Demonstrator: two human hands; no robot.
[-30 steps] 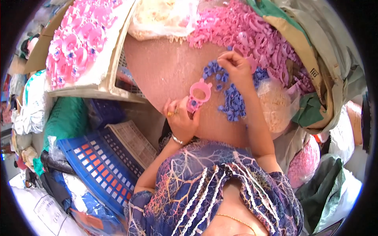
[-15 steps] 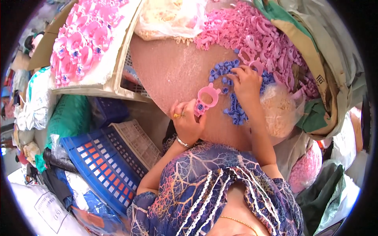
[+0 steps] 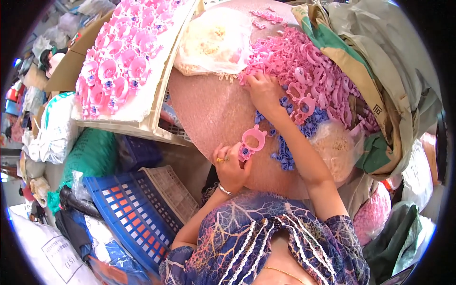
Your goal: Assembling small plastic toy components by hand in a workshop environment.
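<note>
My left hand (image 3: pixel 232 167), near the table's front edge, grips the lower end of a pink plastic ring piece (image 3: pixel 245 151). The piece has a round hoop with small ears and a little blue part set near its base. My right hand (image 3: pixel 264 92) reaches to the left edge of a heap of small pink plastic parts (image 3: pixel 273 57), its fingertips bent together among them; what they pinch is hidden. Below the right forearm lie scattered small blue plastic parts (image 3: pixel 285 157). Two pink hoops (image 3: pixel 304 108) rest beside them, along the heap's lower side.
At the upper left, a white-topped crate (image 3: pixel 156 90) carries many pink ring pieces (image 3: pixel 127 57). A clear bag of cream-coloured bits (image 3: pixel 216 40) sits at the far side of the round table (image 3: pixel 204 107); another bag (image 3: pixel 332 147) lies at right. A blue basket (image 3: pixel 128 213) stands lower left.
My right hand has moved from the blue parts up and left to the pink heap. The left hand still holds the ring piece. The whole view has shifted slightly.
</note>
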